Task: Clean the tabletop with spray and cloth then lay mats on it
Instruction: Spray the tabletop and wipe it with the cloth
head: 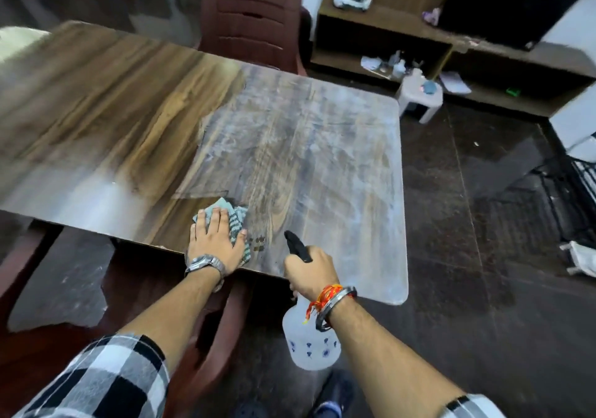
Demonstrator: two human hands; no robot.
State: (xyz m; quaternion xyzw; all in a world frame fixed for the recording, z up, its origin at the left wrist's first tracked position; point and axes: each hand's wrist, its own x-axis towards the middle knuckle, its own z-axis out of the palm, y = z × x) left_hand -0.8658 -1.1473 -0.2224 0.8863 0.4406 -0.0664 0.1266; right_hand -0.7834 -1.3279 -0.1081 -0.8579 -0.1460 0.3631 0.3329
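A wooden tabletop [113, 101] fills the middle of the view; its right half is whitish and dusty, its left half looks darker. My left hand [216, 243] presses flat on a grey-green checked cloth [237, 216] at the table's near edge. My right hand [308, 271] grips the black trigger head of a clear spray bottle [309, 340], which hangs below the near edge with its nozzle pointing over the table. No mats are in view.
A dark red plastic chair [251, 17] stands at the table's far side, another is tucked under the near edge [206, 330]. A white stool [419, 95] and low wooden shelves [387, 46] with clutter lie to the right. Dark floor [467, 224] surrounds the table.
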